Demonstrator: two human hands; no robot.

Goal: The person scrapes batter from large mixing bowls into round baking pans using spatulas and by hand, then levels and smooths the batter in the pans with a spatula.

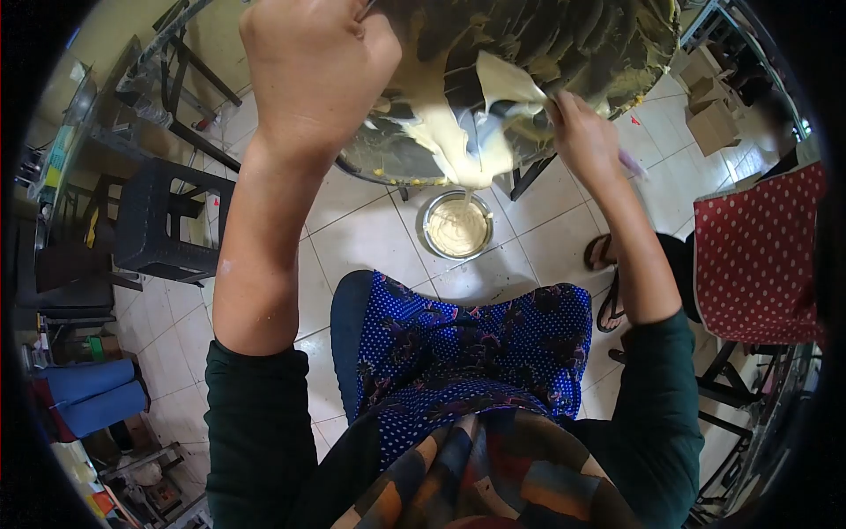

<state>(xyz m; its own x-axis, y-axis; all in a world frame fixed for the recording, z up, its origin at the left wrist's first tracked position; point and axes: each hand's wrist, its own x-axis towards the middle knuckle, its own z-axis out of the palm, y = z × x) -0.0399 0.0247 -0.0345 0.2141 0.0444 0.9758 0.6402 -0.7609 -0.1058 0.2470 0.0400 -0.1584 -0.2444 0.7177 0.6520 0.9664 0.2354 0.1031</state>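
Observation:
A large dark round vessel (423, 70), its inside smeared with pale yellow batter, is tilted at the top of the view. My left hand (322, 70) is a closed fist at its left side; what it grips is hidden. In my right hand (583, 132) is a scraper (507, 81) coated with batter, held inside the vessel. Thick batter (458, 154) runs over the vessel's lower edge and falls into a round metal bowl (457, 226) on the floor, which holds more of it.
A black plastic stool (172, 220) stands at the left. Cardboard boxes (712, 123) lie at the upper right. On the right is a person in a red dotted apron (753, 256), with sandaled feet near my right arm. Tables line both sides.

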